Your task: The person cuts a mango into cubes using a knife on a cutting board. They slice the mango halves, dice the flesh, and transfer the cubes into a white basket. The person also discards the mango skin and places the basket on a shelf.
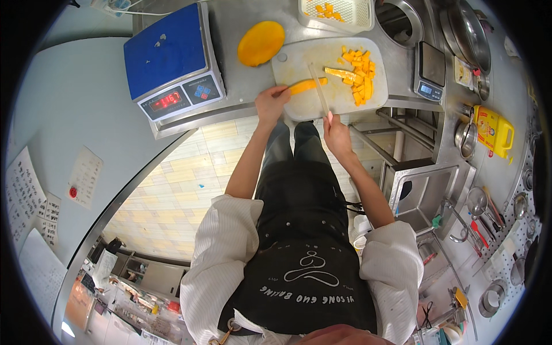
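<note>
On a white cutting board [297,62] lies a long orange strip [306,86], which looks like mango flesh. My left hand [271,103] pinches the strip's left end. My right hand [337,136] grips a knife [320,90] by its pink handle, and the blade crosses the strip near its right end. Cut orange cubes [360,77] form a pile on the board's right side, with a longer glossy piece [340,72] leaning into the pile from the left. A large oval orange piece [261,43] rests on the steel counter beyond the board's left corner.
A blue-topped scale [168,51] stands left of the board. Behind the board is a white perforated basket [360,17] with some orange cubes. A round metal-rimmed opening [416,26] and a small scale [430,71] are to the right. A steel sink [424,194] sits lower right.
</note>
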Available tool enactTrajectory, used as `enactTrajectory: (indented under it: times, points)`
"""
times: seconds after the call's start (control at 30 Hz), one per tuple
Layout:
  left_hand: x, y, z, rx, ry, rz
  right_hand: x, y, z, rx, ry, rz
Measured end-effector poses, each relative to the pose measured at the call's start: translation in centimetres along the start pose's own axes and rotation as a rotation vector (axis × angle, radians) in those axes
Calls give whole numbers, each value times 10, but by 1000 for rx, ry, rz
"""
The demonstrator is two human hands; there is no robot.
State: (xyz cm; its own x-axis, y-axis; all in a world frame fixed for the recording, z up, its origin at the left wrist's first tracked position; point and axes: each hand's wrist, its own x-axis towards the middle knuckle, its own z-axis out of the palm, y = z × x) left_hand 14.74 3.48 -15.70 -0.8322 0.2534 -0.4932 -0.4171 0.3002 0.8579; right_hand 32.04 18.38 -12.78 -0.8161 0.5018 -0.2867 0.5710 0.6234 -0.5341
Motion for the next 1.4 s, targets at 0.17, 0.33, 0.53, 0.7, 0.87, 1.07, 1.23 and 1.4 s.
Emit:
enactTrajectory:
  times: [0.17, 0.33, 0.53, 0.7, 0.87, 1.07, 1.23, 1.4]
  points:
    - [4, -6, -1, -101, -5, -36, -3, -6, -2, 49, 9, -5]
    - [5, -2, 0, -71, -7, -31, -2, -12, 9, -73, -34, -5]
    - [0, -6, -1, -62, 18, -29, -13, -22, 4, 67, 26, -61]
    - [2, -1, 1, -110, 19, -29, -8, -20, 7, -11, -36, -35]
    - [-6, 0, -2, -96, -19, -85, -17, -23, 15, -45, -43, -39]
    - [2, 4, -4, -161, -9, -82, -10, -31, 12, 3, -33, -82]
    - [-4, -2, -4, -122, -17, -76, -9, -22, 20, 8, -65, -58]
    - [-23, 10, 5, -21, -65, -122, -30, -12, -27, 425, -113, 130]
